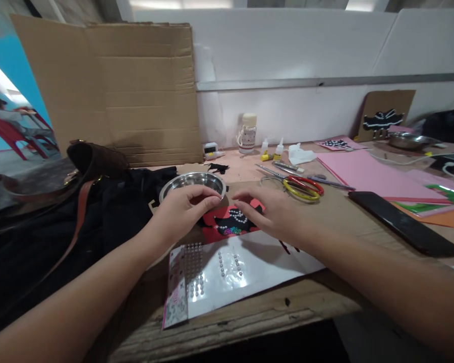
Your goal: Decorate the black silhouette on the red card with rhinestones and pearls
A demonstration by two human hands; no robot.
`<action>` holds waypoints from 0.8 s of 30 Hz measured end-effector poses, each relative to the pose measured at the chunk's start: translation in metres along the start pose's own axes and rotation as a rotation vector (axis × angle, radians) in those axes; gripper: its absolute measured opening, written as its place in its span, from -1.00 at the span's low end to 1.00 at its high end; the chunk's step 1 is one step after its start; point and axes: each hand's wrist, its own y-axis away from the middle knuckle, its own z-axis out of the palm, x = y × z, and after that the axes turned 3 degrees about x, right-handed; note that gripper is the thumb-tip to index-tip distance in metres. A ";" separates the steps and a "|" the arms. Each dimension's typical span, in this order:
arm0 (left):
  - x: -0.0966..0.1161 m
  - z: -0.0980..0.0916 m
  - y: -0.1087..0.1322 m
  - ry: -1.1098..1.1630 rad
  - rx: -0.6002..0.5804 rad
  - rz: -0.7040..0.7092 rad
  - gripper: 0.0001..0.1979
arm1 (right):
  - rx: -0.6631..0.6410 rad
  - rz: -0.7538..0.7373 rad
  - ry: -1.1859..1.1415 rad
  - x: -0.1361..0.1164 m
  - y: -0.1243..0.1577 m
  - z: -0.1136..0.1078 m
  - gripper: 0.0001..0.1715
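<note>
My left hand (185,207) hovers over the near rim of a steel bowl (192,181), its fingers curled together in a pinch; what they hold is too small to make out. My right hand (272,212) lies palm down with fingers stretched flat on a red and black foam cutout (227,224) dotted with white beads. A glossy sheet of stick-on gems (227,275) lies just in front of both hands, near the table's edge.
A dark bag with a brown strap (60,212) fills the left side. Scissors with red and yellow handles (302,187), glue bottles (272,149), a small jar (247,133), pink foam sheets (366,174) and a black phone (404,223) lie to the right. Cardboard (117,91) leans behind.
</note>
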 end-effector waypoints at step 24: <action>0.002 0.020 0.011 0.259 -0.117 -0.154 -0.72 | 0.149 -0.100 -0.192 -0.001 0.006 0.013 -0.90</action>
